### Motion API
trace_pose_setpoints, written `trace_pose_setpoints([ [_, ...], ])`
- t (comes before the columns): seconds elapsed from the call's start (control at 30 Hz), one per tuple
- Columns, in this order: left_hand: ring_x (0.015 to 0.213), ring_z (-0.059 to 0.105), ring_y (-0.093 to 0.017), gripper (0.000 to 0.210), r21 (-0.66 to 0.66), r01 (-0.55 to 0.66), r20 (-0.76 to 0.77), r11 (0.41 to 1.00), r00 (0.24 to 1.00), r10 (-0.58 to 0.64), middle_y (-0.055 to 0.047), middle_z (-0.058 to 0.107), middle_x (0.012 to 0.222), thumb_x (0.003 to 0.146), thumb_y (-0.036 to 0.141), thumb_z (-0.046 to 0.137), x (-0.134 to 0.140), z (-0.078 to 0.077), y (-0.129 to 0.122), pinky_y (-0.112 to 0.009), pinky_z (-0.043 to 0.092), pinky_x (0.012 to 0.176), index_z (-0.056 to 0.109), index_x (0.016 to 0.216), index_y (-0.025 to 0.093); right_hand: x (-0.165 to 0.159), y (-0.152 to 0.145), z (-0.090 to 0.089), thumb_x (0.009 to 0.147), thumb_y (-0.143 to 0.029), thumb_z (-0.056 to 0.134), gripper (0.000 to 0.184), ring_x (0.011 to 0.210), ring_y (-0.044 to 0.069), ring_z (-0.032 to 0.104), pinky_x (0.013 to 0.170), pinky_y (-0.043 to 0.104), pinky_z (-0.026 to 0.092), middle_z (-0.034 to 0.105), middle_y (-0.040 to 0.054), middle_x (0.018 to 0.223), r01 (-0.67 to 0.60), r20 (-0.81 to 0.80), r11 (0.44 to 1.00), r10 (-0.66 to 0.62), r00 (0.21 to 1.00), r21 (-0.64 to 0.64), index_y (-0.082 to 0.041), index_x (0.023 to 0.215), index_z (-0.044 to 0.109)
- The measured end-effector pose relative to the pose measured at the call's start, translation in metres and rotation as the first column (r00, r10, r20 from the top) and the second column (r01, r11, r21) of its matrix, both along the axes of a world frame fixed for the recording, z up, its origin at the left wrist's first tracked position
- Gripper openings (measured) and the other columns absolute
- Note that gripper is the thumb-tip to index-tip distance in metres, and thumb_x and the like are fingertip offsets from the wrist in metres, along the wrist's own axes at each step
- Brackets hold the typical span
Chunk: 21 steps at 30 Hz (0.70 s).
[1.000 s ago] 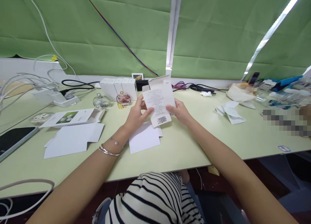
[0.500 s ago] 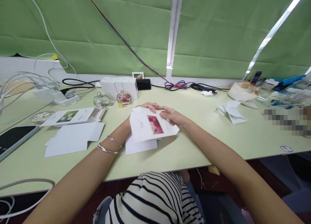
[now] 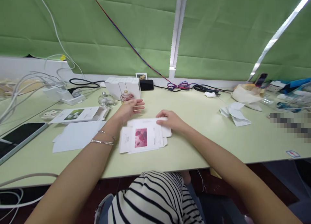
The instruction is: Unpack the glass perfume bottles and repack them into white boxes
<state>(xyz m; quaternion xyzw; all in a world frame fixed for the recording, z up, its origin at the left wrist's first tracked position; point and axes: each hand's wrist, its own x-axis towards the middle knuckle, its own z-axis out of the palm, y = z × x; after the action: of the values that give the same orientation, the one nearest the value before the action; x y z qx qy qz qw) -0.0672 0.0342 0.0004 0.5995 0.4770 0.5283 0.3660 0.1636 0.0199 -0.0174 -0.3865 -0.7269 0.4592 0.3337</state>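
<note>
A: Hands?

B: Left hand (image 3: 130,110) wide open, fingers stretched, nothing visible in it. Right hand (image 3: 172,120) half curled, thumb and index apart at the carton's far right corner. Can't tell if it's pinching or just touching.

A: Where's the carton?

B: The flattened carton (image 3: 151,138) lies on the table (image 3: 194,143) between the forearms, pink picture (image 3: 141,137) up, flaps sticking out at the right end.

A: Handling?

B: Light, I'd say. Thin card: stiff across the flat, soft along creases. Smooth face probably slides easily, so don't expect much grip from one fingertip on top.

A: Where to hold?

B: Opposite long edges, thumb over, fingers under. Stay off the flaps (they'd likely bend or tear first). Squeeze lightly or the panel may buckle.

A: Neighbours?

B: Red-tinted bottle (image 3: 127,96) right behind the left hand, contact unclear. Clear bottle (image 3: 107,100) next to it; glass by the look, so treat as fragile. White boxes (image 3: 130,88) behind those. Green-picture carton (image 3: 85,113) off left, crumpled paper (image 3: 235,114) well apart on the right.
</note>
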Motion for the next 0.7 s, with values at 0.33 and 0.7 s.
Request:
trace_pose_setpoints([
  [0.33,0.13,0.039,-0.038,0.072,-0.209,0.146,-0.886,0.967,0.391,-0.251,-0.021,0.044,0.14,0.076,0.056,0.056,0.054,0.005,-0.077,-0.054,0.03,0.105,0.048,0.131,0.012,-0.012,-0.006,-0.007,0.08,-0.028,0.061,0.018,0.094,0.02,0.054,0.081,0.032,0.042,0.056,0.0081,0.098,-0.106,0.453,0.948,-0.044,0.891,0.3,-0.017,0.094,0.06],
  [0.7,0.141,0.018,-0.032,0.077,-0.131,0.027,-0.951,0.991,0.28,-0.133,-0.019,0.023,0.15,0.088,0.06,0.033,0.03,-0.016,-0.157,-0.055,0.016,0.112,0.025,0.145,0.009,-0.024,-0.038,-0.01,0.088,-0.037,0.052,0.029,0.098,0.022,0.048,0.092,0.04,0.038,0.055,0.0083,0.102,-0.462,0.468,0.795,0.259,0.845,0.394,-0.018,0.11,0.056],
])
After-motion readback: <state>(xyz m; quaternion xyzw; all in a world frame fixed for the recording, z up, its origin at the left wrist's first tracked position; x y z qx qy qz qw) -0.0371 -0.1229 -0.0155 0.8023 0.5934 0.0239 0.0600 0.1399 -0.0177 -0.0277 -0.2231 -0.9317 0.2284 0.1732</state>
